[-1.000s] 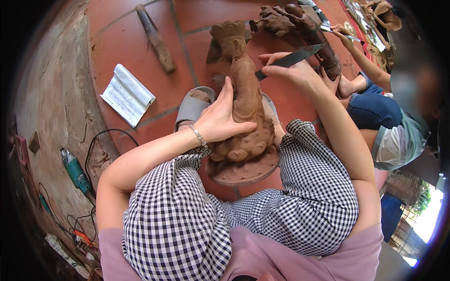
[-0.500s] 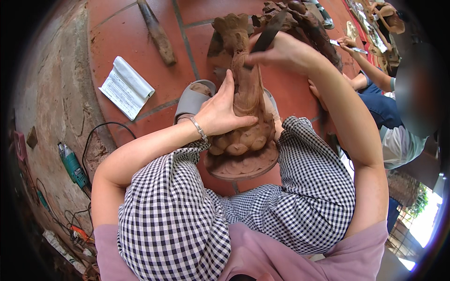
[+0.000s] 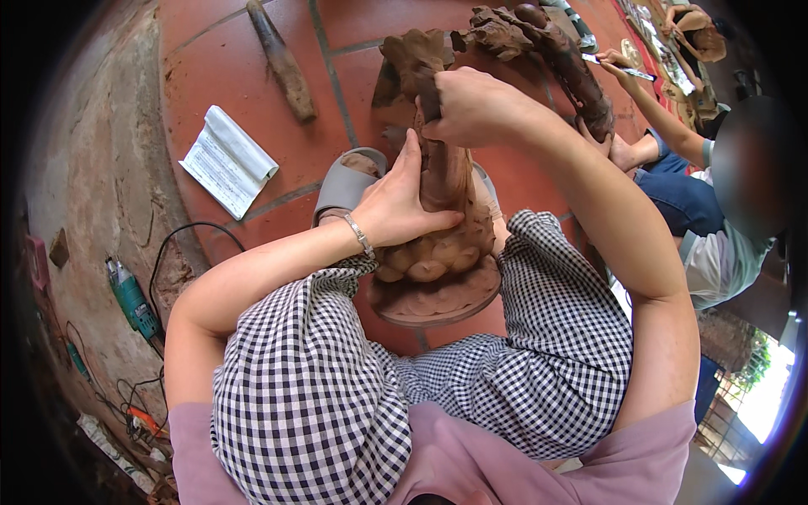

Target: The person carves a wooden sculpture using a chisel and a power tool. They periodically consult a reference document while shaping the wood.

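A reddish-brown wooden carving (image 3: 446,185) stands between my feet, with a petalled lotus-like lower part and a round base. My left hand (image 3: 396,206) grips its side, thumb across the front and fingers along the left edge. Over the upper shaft, my right hand (image 3: 475,105) is closed on a dark flat strip (image 3: 428,94), which it presses to the wood just below the flared top. The strip looks like sandpaper, though its kind is not certain. The fingers of my right hand partly hide that stretch of the carving.
A thick wooden stick (image 3: 284,71) and a creased white paper (image 3: 229,162) lie on red floor tiles. Beyond the carving rests another dark carved piece (image 3: 572,76). A seated person (image 3: 682,185) works at right. A green power tool (image 3: 130,295) with cables is at left.
My right hand has moved a little left with the strip, which now lies along the upper shaft instead of sticking up to the right. My left hand stays put.
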The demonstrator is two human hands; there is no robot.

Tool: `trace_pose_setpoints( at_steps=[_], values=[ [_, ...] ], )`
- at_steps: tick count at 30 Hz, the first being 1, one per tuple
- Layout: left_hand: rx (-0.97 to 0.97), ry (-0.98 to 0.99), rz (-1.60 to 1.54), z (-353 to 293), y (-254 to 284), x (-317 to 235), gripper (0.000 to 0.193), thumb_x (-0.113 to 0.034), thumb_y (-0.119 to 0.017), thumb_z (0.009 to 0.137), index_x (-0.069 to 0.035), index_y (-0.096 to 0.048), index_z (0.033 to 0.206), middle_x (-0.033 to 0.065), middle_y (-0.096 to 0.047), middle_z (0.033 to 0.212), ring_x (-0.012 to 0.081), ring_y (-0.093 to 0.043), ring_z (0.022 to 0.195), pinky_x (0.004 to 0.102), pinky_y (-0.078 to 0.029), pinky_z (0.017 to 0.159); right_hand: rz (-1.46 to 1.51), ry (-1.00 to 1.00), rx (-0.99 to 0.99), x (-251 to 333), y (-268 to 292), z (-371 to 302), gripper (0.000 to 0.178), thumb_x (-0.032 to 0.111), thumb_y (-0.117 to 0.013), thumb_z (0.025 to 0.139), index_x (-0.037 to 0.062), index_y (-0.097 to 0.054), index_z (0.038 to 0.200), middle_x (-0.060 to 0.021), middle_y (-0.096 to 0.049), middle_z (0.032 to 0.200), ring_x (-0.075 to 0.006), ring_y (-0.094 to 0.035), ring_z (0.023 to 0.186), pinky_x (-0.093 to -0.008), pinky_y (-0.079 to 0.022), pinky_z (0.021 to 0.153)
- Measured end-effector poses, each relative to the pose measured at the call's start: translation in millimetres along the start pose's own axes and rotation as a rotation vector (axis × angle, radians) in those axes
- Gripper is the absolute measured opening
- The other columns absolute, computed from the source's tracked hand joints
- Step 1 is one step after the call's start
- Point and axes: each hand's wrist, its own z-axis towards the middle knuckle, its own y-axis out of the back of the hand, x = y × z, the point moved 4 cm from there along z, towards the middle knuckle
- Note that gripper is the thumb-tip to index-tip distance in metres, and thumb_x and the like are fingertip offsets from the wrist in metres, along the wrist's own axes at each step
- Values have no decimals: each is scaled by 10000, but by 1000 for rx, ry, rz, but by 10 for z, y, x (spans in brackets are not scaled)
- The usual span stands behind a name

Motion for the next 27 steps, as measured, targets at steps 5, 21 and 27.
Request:
trace_pose_setpoints(
  at_steps=[5, 21, 27],
  values=[
    [7, -36, -54, 13, 1, 4, 1362, -557, -760, 729, 144, 152, 1457, 348, -118, 1556, 387, -246, 1453, 350, -288, 1163, 549, -294, -15, -225, 140, 76, 266, 205, -718, 852, -13, -683, 1000, -162, -699, 912, -217, -707, 832, -324, -621, 707],
    [34, -41, -42, -1, 17, 25, 1349, -559, -760, 746, 152, 139, 1457, 363, -204, 1523, 393, -276, 1440, 357, -283, 1163, 910, -79, -111, -548, -103, -177, 310, 300, -738, 874, 15, -664, 970, -55, -671, 904, -157, -653, 900, -318, -558, 807],
    [36, -53, -82, -12, 13, 36, 1320, -511, -776, 757, 150, 121, 1464, 344, -251, 1509, 371, -311, 1425, 353, -286, 1159, 877, 27, -199, -611, -197, -185, 320, 244, -794, 822, -2, -671, 984, -71, -685, 932, -162, -660, 908, -325, -551, 831]
  ],
)
